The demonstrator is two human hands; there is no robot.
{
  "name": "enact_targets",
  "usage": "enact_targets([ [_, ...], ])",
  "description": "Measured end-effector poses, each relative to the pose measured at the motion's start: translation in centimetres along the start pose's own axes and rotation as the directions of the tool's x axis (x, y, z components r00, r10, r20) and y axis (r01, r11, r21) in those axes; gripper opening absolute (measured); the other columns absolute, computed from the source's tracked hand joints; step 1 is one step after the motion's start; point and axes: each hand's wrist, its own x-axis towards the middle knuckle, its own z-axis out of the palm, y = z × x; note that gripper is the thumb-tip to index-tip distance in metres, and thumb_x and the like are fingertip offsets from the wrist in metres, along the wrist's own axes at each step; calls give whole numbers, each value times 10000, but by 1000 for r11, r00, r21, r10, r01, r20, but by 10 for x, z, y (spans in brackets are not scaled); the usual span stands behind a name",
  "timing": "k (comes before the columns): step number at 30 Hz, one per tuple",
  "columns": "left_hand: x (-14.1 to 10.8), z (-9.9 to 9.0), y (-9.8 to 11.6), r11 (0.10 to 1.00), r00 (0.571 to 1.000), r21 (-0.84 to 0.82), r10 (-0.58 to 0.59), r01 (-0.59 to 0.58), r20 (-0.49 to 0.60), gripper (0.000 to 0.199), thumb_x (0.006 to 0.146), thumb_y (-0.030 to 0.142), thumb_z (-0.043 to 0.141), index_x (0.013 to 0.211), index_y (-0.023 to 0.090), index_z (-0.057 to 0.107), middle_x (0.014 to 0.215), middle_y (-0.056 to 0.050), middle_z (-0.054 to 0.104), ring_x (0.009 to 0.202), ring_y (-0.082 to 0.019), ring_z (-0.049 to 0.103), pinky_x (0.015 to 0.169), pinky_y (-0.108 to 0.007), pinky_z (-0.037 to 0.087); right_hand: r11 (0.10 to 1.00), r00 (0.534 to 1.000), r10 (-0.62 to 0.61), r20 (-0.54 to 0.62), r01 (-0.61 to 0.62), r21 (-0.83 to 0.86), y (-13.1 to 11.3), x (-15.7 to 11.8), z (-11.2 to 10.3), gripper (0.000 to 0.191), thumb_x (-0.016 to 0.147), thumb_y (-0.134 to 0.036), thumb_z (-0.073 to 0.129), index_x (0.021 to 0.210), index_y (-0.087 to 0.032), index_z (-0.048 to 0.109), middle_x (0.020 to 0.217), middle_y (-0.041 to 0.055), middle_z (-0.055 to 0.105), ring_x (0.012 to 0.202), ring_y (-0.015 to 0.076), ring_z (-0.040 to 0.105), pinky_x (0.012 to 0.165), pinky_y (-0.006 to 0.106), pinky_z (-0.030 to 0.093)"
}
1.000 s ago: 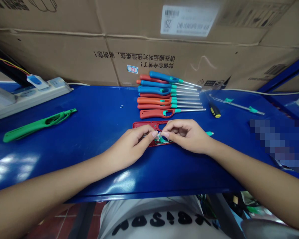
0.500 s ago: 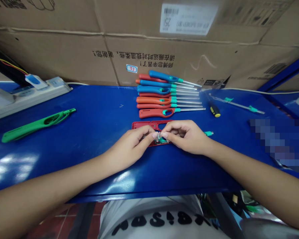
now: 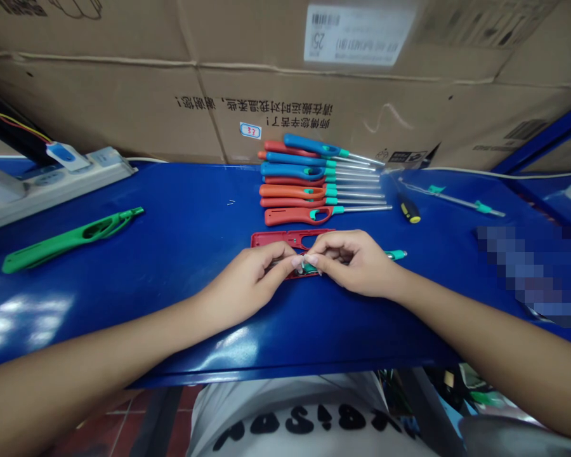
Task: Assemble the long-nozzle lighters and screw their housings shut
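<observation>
Presently, my left hand (image 3: 247, 279) and right hand (image 3: 356, 261) pinch a small teal-and-clear part (image 3: 309, 268) between fingertips, directly over an open red lighter shell (image 3: 271, 239) on the blue counter (image 3: 181, 241). Beyond, eight long-nosed lighters (image 3: 292, 193) lie aligned, three blue, five red or orange; one green shell (image 3: 71, 240) lies apart.

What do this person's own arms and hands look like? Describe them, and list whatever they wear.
The left forearm and right forearm are bare, with no sleeve in view. The left hand and right hand are slim with short nails; no gloves, rings, watch or bracelet show. Below them is a white T-shirt with black lettering.
</observation>
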Motion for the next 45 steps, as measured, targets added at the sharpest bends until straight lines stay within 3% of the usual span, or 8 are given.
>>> enact_targets([
  [6,0,-3,1,1000,999,-15,-17,17,-27,377,1020,477,456,823,183,589,736,22,548,695,-143,494,648,-258,381,993,996,88,-13,-86,84,-1,0,-1,304,838,-461,720,820,-159,697,601,-21,610,410,67,483,393,206,386],
  [14,-1,-4,1,1000,999,-20,-22,21,-49,386,1013,494,467,821,183,591,739,22,554,703,-145,497,664,-268,387,995,998,-3,-55,8,97,1,1,-1,235,847,-398,732,855,-164,732,738,2,671,425,47,501,376,196,388],
  [21,-1,-2,2,999,997,-14,-38,38,-64,385,1004,483,488,771,181,549,712,30,525,679,-135,466,637,-266,360,996,999,19,-30,-16,90,-1,1,0,233,865,-387,719,821,-162,673,567,-51,556,420,49,438,390,195,336],
  [34,-3,5,5,1000,995,-5,-31,31,-97,324,999,422,480,802,176,558,724,26,558,667,-129,491,620,-253,370,996,1000,-8,-21,10,84,-2,-2,3,317,847,-454,743,772,-156,664,563,-45,569,437,59,465,426,205,365],
  [38,-2,3,3,1000,994,-7,-27,27,-105,357,1006,440,478,772,179,547,698,32,538,654,-124,479,610,-248,367,997,999,-16,-44,19,69,0,0,3,287,854,-436,726,788,-159,688,647,-8,635,507,75,508,490,215,414],
  [42,-1,-6,6,1000,997,-15,-4,3,-72,358,1012,448,498,827,175,638,754,13,621,704,-138,553,641,-249,412,998,999,-12,-45,15,55,1,2,0,248,855,-410,712,820,-165,711,719,21,674,602,107,560,553,235,447],
  [45,-2,-16,11,994,994,88,78,-71,-76,307,1005,390,545,871,181,725,840,-6,669,776,-142,608,698,-251,444,995,1000,0,-27,3,104,1,2,0,230,852,-380,717,913,-158,712,730,6,661,549,80,508,499,221,388],
])
